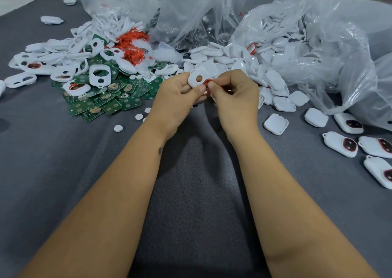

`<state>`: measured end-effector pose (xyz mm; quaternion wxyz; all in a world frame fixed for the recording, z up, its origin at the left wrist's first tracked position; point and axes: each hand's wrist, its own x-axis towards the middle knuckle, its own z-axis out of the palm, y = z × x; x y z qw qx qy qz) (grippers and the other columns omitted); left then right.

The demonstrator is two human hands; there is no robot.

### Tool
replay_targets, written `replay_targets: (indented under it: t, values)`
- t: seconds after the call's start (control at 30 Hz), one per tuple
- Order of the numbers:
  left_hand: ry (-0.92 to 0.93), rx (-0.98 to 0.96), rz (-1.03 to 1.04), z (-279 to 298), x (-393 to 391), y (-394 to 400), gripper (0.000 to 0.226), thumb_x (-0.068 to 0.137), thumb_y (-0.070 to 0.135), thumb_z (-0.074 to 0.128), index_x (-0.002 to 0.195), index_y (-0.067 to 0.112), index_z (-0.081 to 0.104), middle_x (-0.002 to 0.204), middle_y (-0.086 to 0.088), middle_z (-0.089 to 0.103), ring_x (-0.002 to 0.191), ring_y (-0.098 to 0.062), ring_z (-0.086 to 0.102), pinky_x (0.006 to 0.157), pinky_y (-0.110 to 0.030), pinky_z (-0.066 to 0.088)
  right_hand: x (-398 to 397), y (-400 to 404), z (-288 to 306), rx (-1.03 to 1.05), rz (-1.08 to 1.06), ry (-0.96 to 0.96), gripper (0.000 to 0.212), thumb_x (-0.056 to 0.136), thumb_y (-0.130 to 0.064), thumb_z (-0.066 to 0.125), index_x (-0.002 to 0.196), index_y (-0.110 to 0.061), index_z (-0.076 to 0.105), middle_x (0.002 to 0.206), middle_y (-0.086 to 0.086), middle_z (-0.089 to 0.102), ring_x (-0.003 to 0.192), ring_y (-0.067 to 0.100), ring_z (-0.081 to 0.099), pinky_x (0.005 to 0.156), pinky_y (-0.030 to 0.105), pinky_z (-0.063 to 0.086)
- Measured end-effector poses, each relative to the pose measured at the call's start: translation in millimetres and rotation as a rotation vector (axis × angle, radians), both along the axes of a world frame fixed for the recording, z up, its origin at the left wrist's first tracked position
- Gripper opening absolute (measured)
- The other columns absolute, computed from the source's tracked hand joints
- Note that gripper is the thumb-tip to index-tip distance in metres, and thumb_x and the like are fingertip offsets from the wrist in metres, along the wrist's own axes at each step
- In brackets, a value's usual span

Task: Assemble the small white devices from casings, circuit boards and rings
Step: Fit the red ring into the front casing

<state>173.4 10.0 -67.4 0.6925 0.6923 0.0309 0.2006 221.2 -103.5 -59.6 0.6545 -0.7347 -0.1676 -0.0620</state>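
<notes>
Above the grey surface (191, 193), the left hand (176, 99) grips a white casing (198, 77); the right hand (235, 99) pinches a red ring (206, 81) at its edge. Best seat the ring evenly, pressing round the opening. Beyond lie green boards (110, 103) and bags (318, 44).

White casing (198, 79) pinched between both hands

This looks like a small hand-assembly workshop: a grey cloth-covered table (63, 171) is heaped with bulk parts, green circuit boards (110, 99) at centre left, white casings (280, 104) spilling from clear plastic bags (318, 44) at upper right, and finished devices (341, 144) at the right edge.
</notes>
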Motion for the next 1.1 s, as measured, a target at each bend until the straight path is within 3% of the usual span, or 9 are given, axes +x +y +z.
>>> replay_targets:
  t: [0.1, 0.27, 0.33, 0.5, 0.57, 0.8, 0.93, 1.1]
  values:
    - [0.008, -0.005, 0.003, 0.1, -0.8, 3.1, 0.021, 0.096, -0.002, 0.054, 0.113, 0.008, 0.063, 0.102, -0.002, 0.071, 0.092, -0.008, 0.068, 0.080, -0.019, 0.054, 1.7, -3.9, 1.3, 0.035, 0.066, 0.030, 0.023, 0.082, 0.000, 0.071, 0.070, -0.018, 0.063, 0.081, 0.011, 0.067, 0.079, 0.025, 0.063, 0.078, 0.041, 0.054]
    - [0.015, -0.064, -0.040, 1.6, -1.6, 5.3, 0.021, 0.096, 0.000, 0.053, 0.114, 0.006, 0.063, 0.102, -0.002, 0.072, 0.092, -0.011, 0.065, 0.079, -0.019, 0.053, 4.0, -9.8, 4.4, 0.222, 0.233, 0.205, 0.014, 0.082, -0.002, 0.074, 0.089, -0.007, 0.063, 0.078, 0.007, 0.063, 0.067, 0.013, 0.059, 0.061, 0.019, 0.049]
    - [0.027, -0.085, -0.067, 2.8, -2.3, 6.1, 0.018, 0.097, 0.002, 0.053, 0.109, 0.010, 0.065, 0.096, 0.001, 0.073, 0.089, -0.011, 0.066, 0.078, -0.018, 0.053, 5.2, -12.2, 5.7, 0.165, 0.291, 0.217, 0.012, 0.087, -0.005, 0.069, 0.099, -0.004, 0.066, 0.080, 0.006, 0.066, 0.068, 0.010, 0.061, 0.060, 0.019, 0.049]
    - [0.054, -0.168, -0.135, 6.9, -5.4, 6.3, 0.013, 0.097, 0.006, 0.054, 0.099, 0.009, 0.067, 0.081, 0.004, 0.073, 0.078, -0.007, 0.068, 0.071, -0.015, 0.053, 6.1, -13.4, 7.9, 0.088, 0.344, 0.244, 0.015, 0.092, -0.014, 0.064, 0.081, -0.006, 0.068, 0.065, 0.003, 0.063, 0.058, 0.010, 0.053, 0.051, 0.019, 0.039]
    - [0.053, -0.171, -0.165, 7.3, -6.4, 5.8, 0.010, 0.093, 0.003, 0.059, 0.098, 0.006, 0.067, 0.078, 0.002, 0.071, 0.075, -0.008, 0.066, 0.071, -0.016, 0.053, 8.0, -13.0, 8.5, 0.097, 0.355, 0.280, 0.018, 0.093, -0.013, 0.062, 0.084, 0.001, 0.067, 0.065, 0.006, 0.060, 0.057, 0.010, 0.051, 0.050, 0.019, 0.038]
    - [0.084, -0.092, -0.128, 5.3, -6.0, 4.8, 0.011, 0.091, -0.003, 0.059, 0.102, -0.002, 0.062, 0.070, 0.001, 0.067, 0.068, -0.008, 0.062, 0.070, -0.017, 0.052, 6.7, -10.2, 5.3, 0.099, 0.334, 0.264, 0.026, 0.094, -0.010, 0.061, 0.094, 0.016, 0.064, 0.068, 0.015, 0.061, 0.060, 0.019, 0.054, 0.055, 0.024, 0.046]
    - [0.094, -0.090, -0.122, 8.0, -7.1, 2.9, 0.011, 0.096, 0.001, 0.055, 0.103, 0.004, 0.063, 0.070, 0.004, 0.065, 0.067, -0.006, 0.060, 0.070, -0.017, 0.051, 6.6, -9.6, 5.7, 0.079, 0.329, 0.267, 0.030, 0.095, -0.015, 0.060, 0.092, 0.015, 0.065, 0.066, 0.013, 0.062, 0.058, 0.017, 0.053, 0.051, 0.023, 0.045]
    - [0.126, -0.189, -0.120, 12.3, -7.6, 3.4, 0.019, 0.097, 0.004, 0.053, 0.113, 0.002, 0.063, 0.084, 0.003, 0.070, 0.074, -0.004, 0.064, 0.069, -0.014, 0.051, 7.8, -11.0, 6.8, 0.096, 0.357, 0.322, 0.028, 0.100, -0.019, 0.053, 0.081, -0.002, 0.064, 0.066, 0.010, 0.062, 0.059, 0.018, 0.052, 0.053, 0.025, 0.042]
